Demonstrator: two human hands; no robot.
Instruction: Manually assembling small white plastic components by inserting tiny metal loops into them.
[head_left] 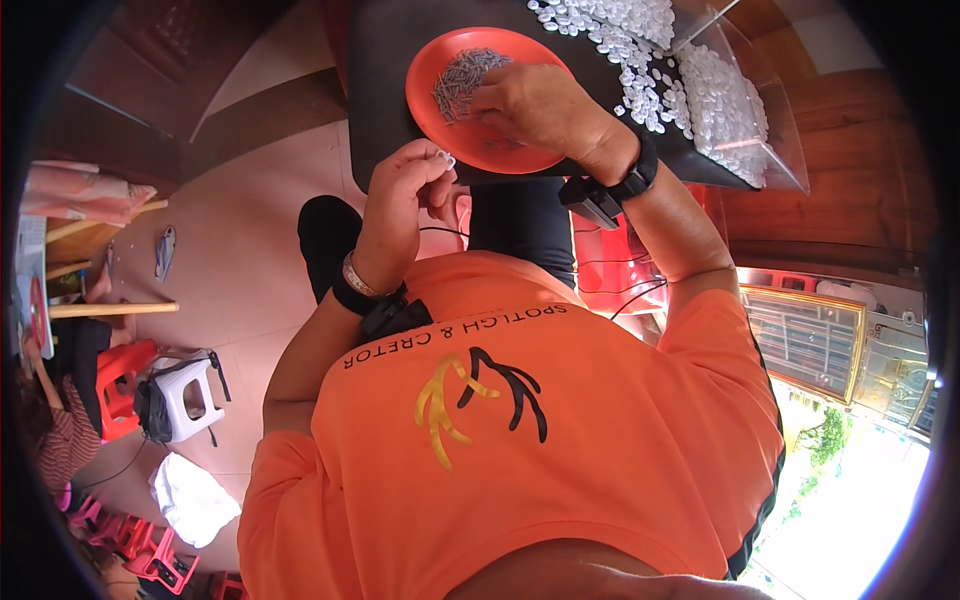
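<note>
**Picking a pin from the plate while the cap waits**

The right hand point(535, 100) is down in the orange plate point(440, 120), fingertips in the heap of grey pins point(462, 78). To do this pick well, I judge the fingers should tease out 1 pin only, lifting it by the shank rather than scooping, so that nothing spills over the shallow rim onto the dark table point(385, 60). A light pinch with thumb and forefinger should serve better than a full grab, since the pins lie tangled.

The left hand point(400, 205) is raised just near the plate's near edge, apart from it. Its thumb and forefinger are closed narrowly on a small white cap point(443, 157), which shows at the fingertips; the other fingers curl loosely. Keeping this hand steady and close to the plate looks sensible, so the 2 parts have little way to travel.

Pose: the right forearm comes in from the lower right, the wrist bent down over the plate, the back of the hand facing up. Its fingers are bunched together in the pins; whether they already grip 1 cannot be told. The left forearm rises from the lower middle, wrist nearly straight, palm turned toward the person. Each wrist bears a black band.

More white caps point(690, 80) lie heaped on the table beyond the plate, well right of the pins.
</note>
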